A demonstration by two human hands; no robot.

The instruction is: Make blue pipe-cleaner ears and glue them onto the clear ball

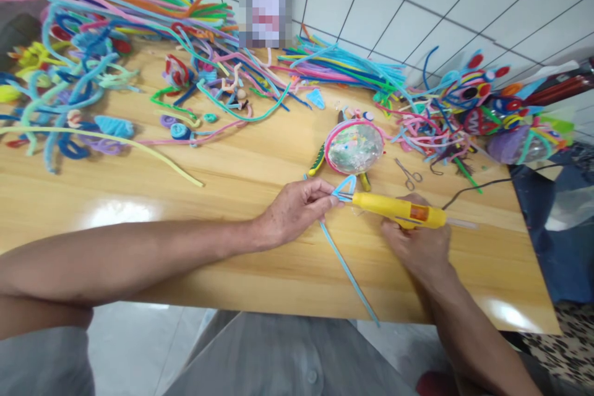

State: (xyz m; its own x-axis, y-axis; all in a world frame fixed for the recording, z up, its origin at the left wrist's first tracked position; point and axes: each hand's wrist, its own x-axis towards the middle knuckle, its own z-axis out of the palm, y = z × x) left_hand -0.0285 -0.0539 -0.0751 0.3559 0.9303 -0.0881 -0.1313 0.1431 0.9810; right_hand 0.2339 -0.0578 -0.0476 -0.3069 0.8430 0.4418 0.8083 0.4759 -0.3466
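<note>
Between the fingertips of my left hand [297, 209] is a light blue pipe cleaner [349, 273], bent into a small triangular loop at its top. Its long straight tail slants down toward the front edge of the table. My right hand [420, 247] grips a yellow hot glue gun [394, 207], with a clear glue stick poking out of its back end. The nozzle meets the blue loop right at my left fingertips. Just beyond sits a round clear plastic piece [355, 147] with a pink rim and pipe-cleaner parts around it.
Small scissors [408, 174] lie right of the round piece. A black cord [482, 187] runs from the glue gun toward the right edge. Heaps of pipe cleaners [139, 12] spread along the back and left. Finished-looking colourful crafts [468, 96] stand at the back right against a tiled wall [394, 0].
</note>
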